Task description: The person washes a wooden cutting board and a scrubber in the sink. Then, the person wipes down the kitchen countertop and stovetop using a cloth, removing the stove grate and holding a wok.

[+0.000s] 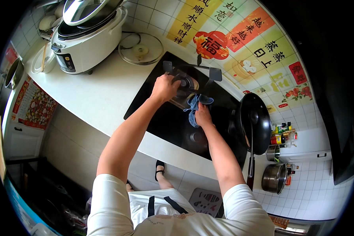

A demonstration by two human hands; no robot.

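Observation:
My left hand [165, 88] is closed on the near side of the black pot support [214, 74], which is raised and tilted over the left burner [187, 82]. Just to the right, my right hand [203, 115] grips a crumpled blue cloth [193, 114] beside that burner. Both hands are above the black glass stove top [161, 126]. A round knob [195, 137] sits near the stove's front edge.
A black wok [259, 124] with a ladle stands on the stove's right side. A glass lid [141, 49] and a white cooker [86, 43] are on the counter [82, 94] at left. Steel pots [274, 177] and bottles [281, 133] stand at far right.

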